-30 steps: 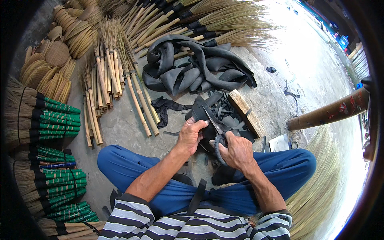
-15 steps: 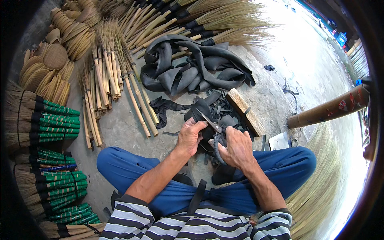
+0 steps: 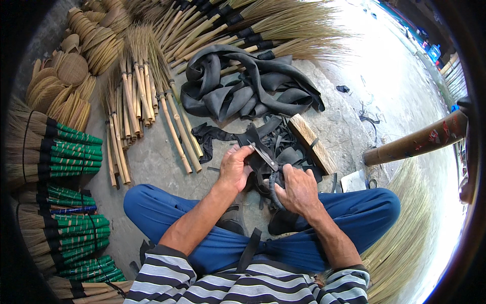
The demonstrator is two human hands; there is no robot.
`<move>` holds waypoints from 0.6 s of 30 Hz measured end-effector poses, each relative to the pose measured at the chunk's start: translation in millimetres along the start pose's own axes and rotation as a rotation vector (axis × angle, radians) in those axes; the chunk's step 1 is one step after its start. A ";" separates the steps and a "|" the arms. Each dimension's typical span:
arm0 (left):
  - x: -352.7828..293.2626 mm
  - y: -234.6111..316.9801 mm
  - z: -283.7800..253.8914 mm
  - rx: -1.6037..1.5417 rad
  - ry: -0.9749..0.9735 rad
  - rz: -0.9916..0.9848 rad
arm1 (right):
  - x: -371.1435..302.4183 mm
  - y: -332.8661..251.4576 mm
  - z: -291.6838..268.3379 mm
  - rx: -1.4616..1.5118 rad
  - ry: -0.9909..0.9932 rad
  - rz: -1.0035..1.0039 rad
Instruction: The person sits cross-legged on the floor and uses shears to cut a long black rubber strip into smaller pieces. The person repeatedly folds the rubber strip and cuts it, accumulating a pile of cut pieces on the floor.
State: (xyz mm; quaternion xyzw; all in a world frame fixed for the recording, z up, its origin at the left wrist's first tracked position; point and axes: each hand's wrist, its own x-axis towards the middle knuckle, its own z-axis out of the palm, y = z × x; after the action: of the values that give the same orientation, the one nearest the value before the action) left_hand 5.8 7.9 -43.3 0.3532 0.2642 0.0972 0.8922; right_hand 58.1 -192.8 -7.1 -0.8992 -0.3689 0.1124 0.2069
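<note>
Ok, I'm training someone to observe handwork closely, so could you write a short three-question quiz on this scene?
1. Which hand holds the scissors?
2. True or false: the wooden block lies to the right of the black scraps.
3. What colour are most handles of the bundled brooms at the picture's left edge? (a) red (b) green (c) pink

Key: 1. The right hand. 2. True. 3. b.

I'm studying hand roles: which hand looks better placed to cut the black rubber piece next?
Probably the right hand: it grips the scissors, with the blades at the black rubber piece. The left hand holds that piece, so it seems suited to steadying.
</note>
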 end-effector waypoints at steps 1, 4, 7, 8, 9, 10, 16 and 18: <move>-3.1 -2.8 0.2 0.032 0.004 0.002 | 0.3 0.1 0.3 0.005 0.036 -0.009; -8.5 -12.6 4.1 0.026 -0.048 -0.010 | 0.7 0.8 -0.7 0.005 0.064 0.010; -10.0 -13.6 5.2 0.050 -0.062 -0.045 | 0.4 0.6 -3.0 0.038 0.027 0.037; -9.8 -12.7 5.3 0.035 -0.056 -0.043 | 0.6 0.0 -3.5 0.047 -0.011 0.052; -8.4 -10.5 5.3 0.004 -0.055 -0.049 | 0.9 -0.7 -3.7 0.049 -0.060 0.075; -8.6 -9.2 5.1 0.010 -0.038 -0.054 | 0.4 -1.2 -4.0 0.062 -0.065 0.092; -3.5 -2.6 5.0 -0.072 0.011 -0.001 | 0.7 -1.5 2.0 0.060 -0.033 0.072; -3.9 -3.7 4.4 0.016 -0.016 0.002 | 1.4 -0.7 4.6 -0.002 0.063 -0.010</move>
State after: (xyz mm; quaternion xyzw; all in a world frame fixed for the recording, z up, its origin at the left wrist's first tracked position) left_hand 4.8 1.3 -41.6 0.3615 0.2573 0.0931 0.8913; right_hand 57.1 -190.0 -11.0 -0.9006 -0.3668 0.0826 0.2180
